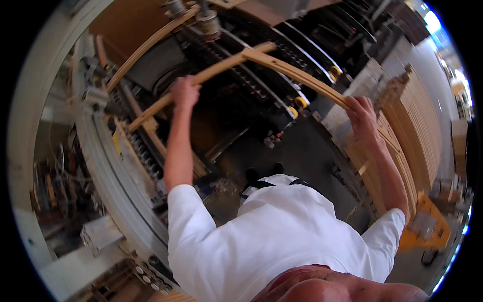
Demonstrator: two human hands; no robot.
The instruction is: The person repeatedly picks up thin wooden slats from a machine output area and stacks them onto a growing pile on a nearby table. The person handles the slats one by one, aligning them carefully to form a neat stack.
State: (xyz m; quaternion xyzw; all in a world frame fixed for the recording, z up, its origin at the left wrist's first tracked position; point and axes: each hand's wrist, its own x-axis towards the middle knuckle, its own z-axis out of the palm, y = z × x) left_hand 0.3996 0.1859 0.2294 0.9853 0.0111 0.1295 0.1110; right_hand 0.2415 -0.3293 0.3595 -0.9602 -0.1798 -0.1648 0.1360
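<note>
My left hand is wrapped round a long light-wood strip, which slants up to the right over the machine. My right hand grips the right part of a second wooden strip, near the stack of wood on that side. The two strips meet and overlap at an angle at the far middle, above the dark rails. Whether they are joined there I cannot tell. The lower left end of the first strip lies by a wooden crosspiece on the machine.
Dark machine rails with yellow wheels cross the far side. A grey beam curves along the left. At right stand stacked wooden pieces and an orange metal part. A round machine head hangs at the top.
</note>
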